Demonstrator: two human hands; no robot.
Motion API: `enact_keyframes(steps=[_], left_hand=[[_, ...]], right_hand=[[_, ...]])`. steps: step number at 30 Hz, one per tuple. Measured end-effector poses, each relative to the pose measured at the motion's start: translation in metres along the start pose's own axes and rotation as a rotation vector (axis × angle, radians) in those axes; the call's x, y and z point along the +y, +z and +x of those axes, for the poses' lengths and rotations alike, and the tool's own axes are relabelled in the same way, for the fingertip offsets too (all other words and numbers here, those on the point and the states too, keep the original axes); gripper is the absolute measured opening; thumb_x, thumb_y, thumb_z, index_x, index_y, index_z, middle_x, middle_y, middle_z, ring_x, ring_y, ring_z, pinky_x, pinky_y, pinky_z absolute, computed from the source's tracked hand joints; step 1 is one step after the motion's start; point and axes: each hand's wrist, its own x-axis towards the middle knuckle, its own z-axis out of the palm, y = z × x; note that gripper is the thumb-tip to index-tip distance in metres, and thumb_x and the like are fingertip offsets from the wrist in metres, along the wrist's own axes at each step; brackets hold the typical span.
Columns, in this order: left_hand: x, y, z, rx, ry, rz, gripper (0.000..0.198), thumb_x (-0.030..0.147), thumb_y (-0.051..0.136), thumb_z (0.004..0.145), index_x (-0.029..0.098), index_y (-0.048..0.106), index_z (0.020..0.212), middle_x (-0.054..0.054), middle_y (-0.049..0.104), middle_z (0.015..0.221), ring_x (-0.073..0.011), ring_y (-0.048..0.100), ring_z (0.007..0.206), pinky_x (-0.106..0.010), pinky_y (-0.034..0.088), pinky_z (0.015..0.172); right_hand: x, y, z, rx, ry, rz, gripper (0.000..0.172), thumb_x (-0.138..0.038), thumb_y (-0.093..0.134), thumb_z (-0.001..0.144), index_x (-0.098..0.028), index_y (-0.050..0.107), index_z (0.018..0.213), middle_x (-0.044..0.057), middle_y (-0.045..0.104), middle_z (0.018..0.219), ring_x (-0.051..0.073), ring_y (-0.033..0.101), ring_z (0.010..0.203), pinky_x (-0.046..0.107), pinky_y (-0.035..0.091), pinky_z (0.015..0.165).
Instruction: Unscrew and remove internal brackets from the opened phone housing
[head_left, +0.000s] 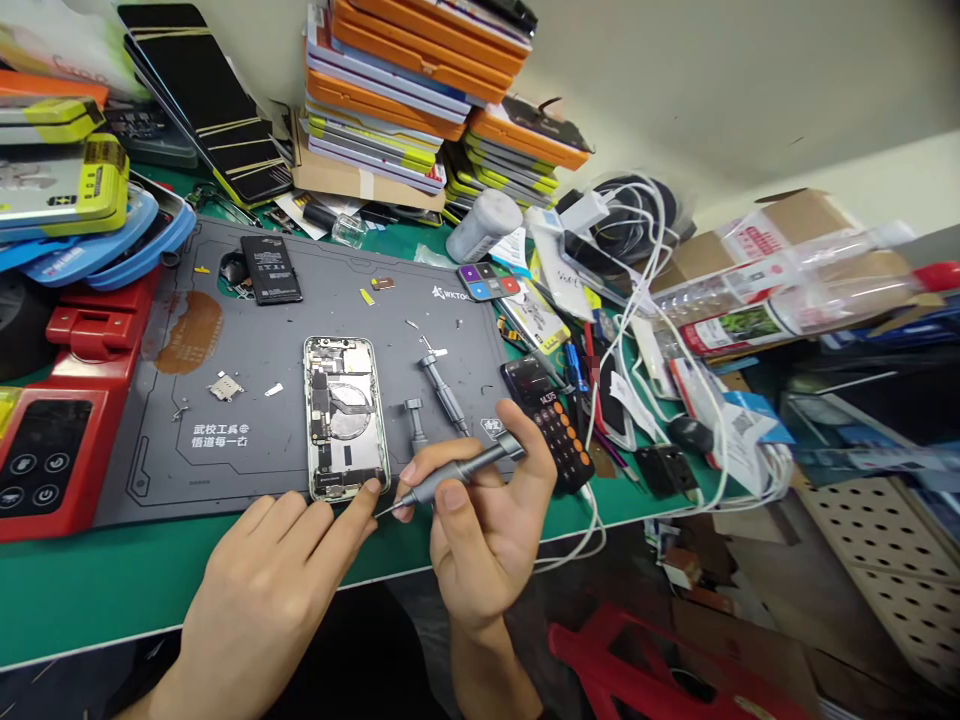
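An opened smartphone (pixel 346 420) with its screen off lies on the grey work mat, showing its circuit board and round coil. At its lower edge is my left hand (pixel 274 575), the index fingertip pressed on the bottom right corner and the thumb below it. My right hand (pixel 487 510) holds a grey precision screwdriver (pixel 454 478), its thin tip pointing left, close to the phone's bottom edge and my left thumb. A second screwdriver (pixel 444 390) and a short grey driver (pixel 414 420) lie right of the phone. A black battery (pixel 271 270) rests above it.
Small metal parts (pixel 226 386) lie on the mat (pixel 262 460). A red device with buttons (pixel 60 450) stands at the left. To the right are a calculator (pixel 549 420), white cables (pixel 637 270) and plastic bottles (pixel 780 310). Stacked boxes (pixel 390 120) line the back.
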Motion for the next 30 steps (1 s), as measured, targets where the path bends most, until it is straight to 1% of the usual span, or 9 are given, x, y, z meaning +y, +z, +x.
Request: enact_keyframes(steps=[5,10,12,14,16,18,19,23,30], left_hand=[[0.000,0.000,-0.001,0.007,0.000,0.010,0.036,0.015,0.062,0.110,0.008,0.064,0.145,0.002,0.051,0.076,-0.0191,0.041,0.074,-0.040,0.029,0.072],[0.000,0.000,0.001,0.018,0.009,0.031,0.034,0.017,0.058,0.112,0.008,0.065,0.144,0.000,0.051,0.079,-0.0193,0.041,0.073,-0.040,0.030,0.071],[-0.001,0.001,0.000,0.022,0.003,0.039,0.035,0.014,0.054,0.112,0.010,0.065,0.145,-0.001,0.052,0.081,-0.0192,0.041,0.073,-0.038,0.032,0.071],[-0.002,0.002,-0.002,0.021,-0.001,0.036,0.037,0.009,0.052,0.111,0.011,0.065,0.146,-0.004,0.060,0.090,-0.0192,0.048,0.079,-0.037,0.037,0.075],[-0.003,0.003,-0.005,0.009,0.007,0.031,0.038,0.007,0.052,0.110,0.012,0.065,0.145,-0.009,0.070,0.117,-0.0204,0.057,0.092,-0.038,0.043,0.083],[-0.003,0.004,-0.008,-0.014,0.021,0.030,0.039,0.008,0.051,0.110,0.011,0.064,0.147,-0.012,0.067,0.146,-0.0226,0.062,0.104,-0.041,0.046,0.090],[-0.003,0.005,-0.009,-0.026,0.027,0.030,0.039,0.008,0.051,0.111,0.011,0.063,0.148,-0.012,0.064,0.153,-0.0235,0.063,0.108,-0.042,0.046,0.091],[-0.004,0.006,-0.011,-0.040,0.044,0.034,0.041,0.009,0.050,0.111,0.010,0.060,0.151,-0.010,0.065,0.155,-0.0266,0.065,0.116,-0.044,0.048,0.094],[-0.004,0.007,-0.012,-0.041,0.046,0.028,0.041,0.008,0.052,0.110,0.009,0.061,0.151,-0.009,0.066,0.154,-0.0264,0.068,0.121,-0.044,0.050,0.093]], right_hand=[[-0.002,-0.002,0.003,0.038,-0.086,-0.056,0.056,-0.012,0.053,0.111,-0.027,0.039,0.164,0.002,0.070,0.095,0.015,0.065,0.068,0.021,0.064,0.051],[0.003,-0.010,0.008,0.000,-0.359,-0.345,0.073,0.001,0.064,0.103,-0.025,0.037,0.165,0.004,0.070,0.109,0.015,0.073,0.084,0.031,0.072,0.072],[0.008,-0.011,0.008,-0.030,-0.415,-0.404,0.073,0.003,0.066,0.101,-0.024,0.040,0.163,0.005,0.069,0.111,0.016,0.075,0.087,0.034,0.072,0.073],[0.011,-0.012,0.008,-0.047,-0.398,-0.404,0.072,0.003,0.065,0.101,-0.024,0.040,0.162,0.006,0.069,0.111,0.017,0.075,0.087,0.034,0.072,0.071],[0.013,-0.012,0.007,-0.048,-0.378,-0.394,0.071,0.003,0.065,0.101,-0.023,0.039,0.162,0.006,0.068,0.110,0.017,0.075,0.088,0.036,0.072,0.072],[0.013,-0.011,0.007,-0.053,-0.386,-0.399,0.071,0.003,0.065,0.102,-0.022,0.039,0.162,0.006,0.068,0.111,0.017,0.075,0.088,0.036,0.072,0.073],[0.013,-0.011,0.007,-0.060,-0.390,-0.405,0.071,0.004,0.065,0.102,-0.022,0.040,0.162,0.006,0.068,0.111,0.017,0.075,0.088,0.035,0.072,0.073],[0.013,-0.009,0.010,-0.076,-0.396,-0.427,0.070,0.004,0.063,0.101,-0.021,0.040,0.162,0.006,0.067,0.111,0.016,0.075,0.089,0.036,0.072,0.074],[0.014,-0.010,0.009,-0.076,-0.388,-0.431,0.072,0.005,0.064,0.100,-0.021,0.041,0.162,0.006,0.068,0.111,0.017,0.076,0.088,0.037,0.073,0.075]])
